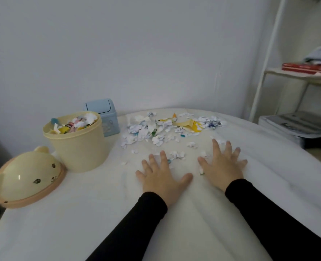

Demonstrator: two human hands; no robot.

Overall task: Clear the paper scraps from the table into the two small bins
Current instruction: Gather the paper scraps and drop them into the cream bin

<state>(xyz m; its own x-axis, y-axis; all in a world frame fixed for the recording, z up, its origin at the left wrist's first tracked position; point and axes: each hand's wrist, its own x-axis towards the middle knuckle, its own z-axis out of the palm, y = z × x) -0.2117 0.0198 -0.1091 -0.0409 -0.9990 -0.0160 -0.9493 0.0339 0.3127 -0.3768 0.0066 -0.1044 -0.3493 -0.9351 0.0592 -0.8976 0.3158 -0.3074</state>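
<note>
at the far left the bear-face lid [27,176] lies off its bin on the white-covered worktop [80,213], showing only printed eyes and a snout, no writing. just beside it the cream round bin [76,142] stands open, already piled to the rim with crumpled paper and coloured wrappers; i judge it has little room left. behind it, touching or nearly so, the small blue bin [105,117] has its swing flap closed; a faint printed picture marks its front, too blurred to read.

the paper scraps [167,129] lie in a loose band across the far middle of the worktop, white bits with blue ink marks, yellow torn strips and a few green specks; stray flakes sit nearer, around both hands. no print on them is legible. they look feather-light, soft and crushable, not fragile, likely to drift or cling to the cloth. i'd judge it best to rake them into a heap with flat palms, then pinch or scoop the heap from below, as single flakes will be fiddly.

the left hand [159,176] rests flat, its fingers [163,157] spread and straight, holding nothing. the right hand [221,166] lies likewise, released and splayed, with small flakes by its thumb.

at the far right a white shelf [297,76] carries folded cloth and a red flat pack, its lettering unreadable.
</note>
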